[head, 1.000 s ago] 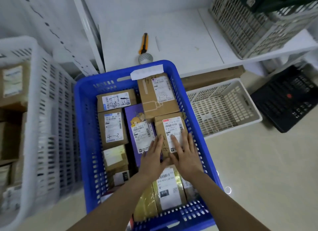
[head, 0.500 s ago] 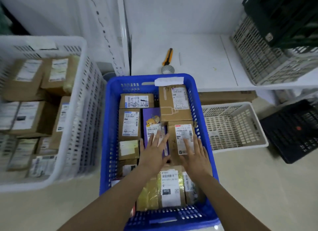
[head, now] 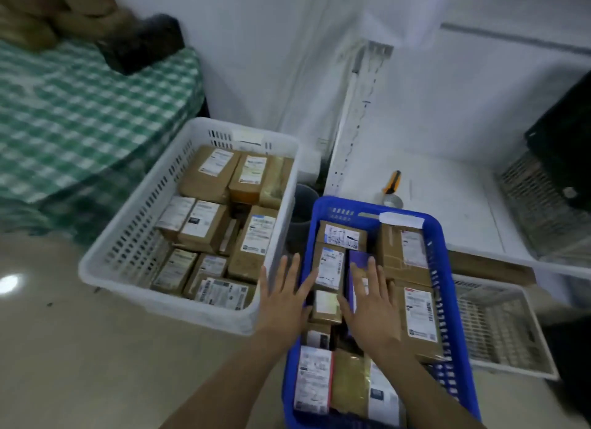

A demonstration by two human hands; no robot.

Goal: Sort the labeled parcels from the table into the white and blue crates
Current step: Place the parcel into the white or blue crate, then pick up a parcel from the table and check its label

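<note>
Mostly unreadable parcel labels (head: 418, 313) in blue crate (head: 348, 204)

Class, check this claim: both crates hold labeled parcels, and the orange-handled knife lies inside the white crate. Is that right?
No: in the head view the orange-handled knife lies on the white table, behind the blue crate, not in the white crate. Both crates hold labeled parcels.

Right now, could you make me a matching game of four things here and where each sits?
Things:
1 orange-handled utility knife
2 purple cardboard box
3 black blurred bundle
4 white slatted basket

Places:
A on the green checked cloth
B right of the blue plastic crate
C inside that crate
D on the white tabletop

Pairs: 1-D, 2-C, 3-A, 4-B.
</note>
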